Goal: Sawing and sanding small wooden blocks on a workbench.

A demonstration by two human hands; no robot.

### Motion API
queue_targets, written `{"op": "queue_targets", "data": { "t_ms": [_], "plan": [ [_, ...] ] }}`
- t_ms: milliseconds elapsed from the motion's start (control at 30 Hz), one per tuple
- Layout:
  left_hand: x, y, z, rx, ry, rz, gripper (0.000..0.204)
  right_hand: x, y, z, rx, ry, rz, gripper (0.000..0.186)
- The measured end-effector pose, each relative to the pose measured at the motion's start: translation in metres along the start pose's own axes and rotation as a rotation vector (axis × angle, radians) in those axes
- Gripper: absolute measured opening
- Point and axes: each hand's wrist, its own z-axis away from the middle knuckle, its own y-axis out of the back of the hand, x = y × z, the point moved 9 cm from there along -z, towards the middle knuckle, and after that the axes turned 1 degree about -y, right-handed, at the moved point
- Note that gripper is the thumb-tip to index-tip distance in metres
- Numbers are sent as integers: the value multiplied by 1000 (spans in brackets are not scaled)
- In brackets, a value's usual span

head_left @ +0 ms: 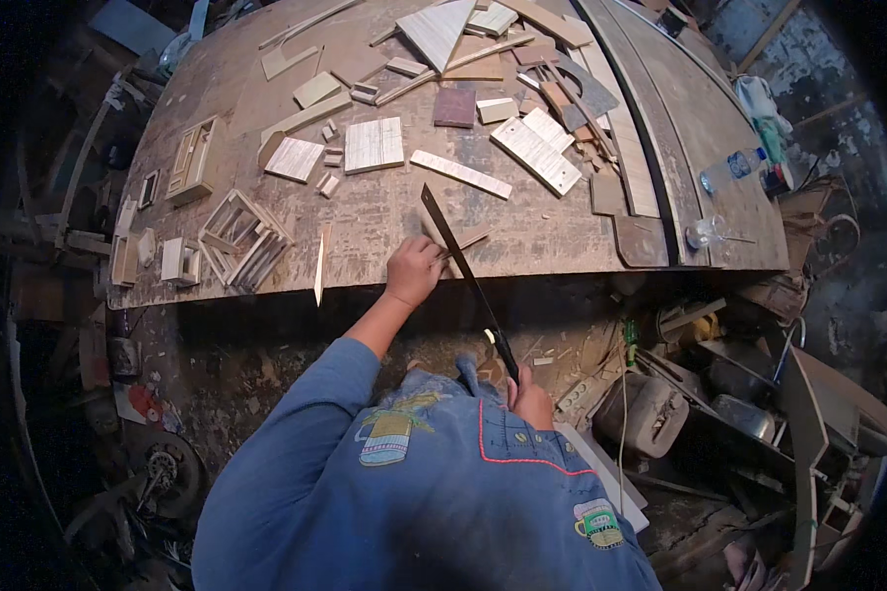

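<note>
My right hand (531, 400) is closed round the dark handle of a hand saw (461, 258). Its long, narrow blade slants up and leftward over the table's near edge. Just left of the blade, my left hand (416, 268) has its fingers closed on a small wooden piece (434, 225) at that edge. The hand and the blade partly hide this piece. A brown strip of wood (472, 238) shows on the blade's right side; I cannot tell whether it joins the held piece. Whether the saw teeth touch wood is too small to tell.
On the wooden table (365, 236) lie several offcuts, pale boards (374, 145) and a flat strip (460, 173). Small wooden frames (243, 241) stand at left. A pointed sliver (321, 266) overhangs the near edge. Plastic bottles (734, 169) lie at right, and a jerrycan (654, 419) sits below.
</note>
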Motion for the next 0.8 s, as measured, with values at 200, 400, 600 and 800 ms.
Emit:
{"op": "queue_targets", "data": {
  "t_ms": [200,400,600,800],
  "plan": [
    [-6,-6,3,-49,-4,-25,15,-5,1,8,43,-12,-20,36],
    [-13,-8,7,-67,74,94,20,-11,9,14,-23,-70,26,37],
    [-16,-14,5,-90,120,126,19,-6,4,15,-36,-78,43,36],
    [-15,-17,6,-94,44,86,19,-21,9,7,-32,-59,64,37]
  ]
}}
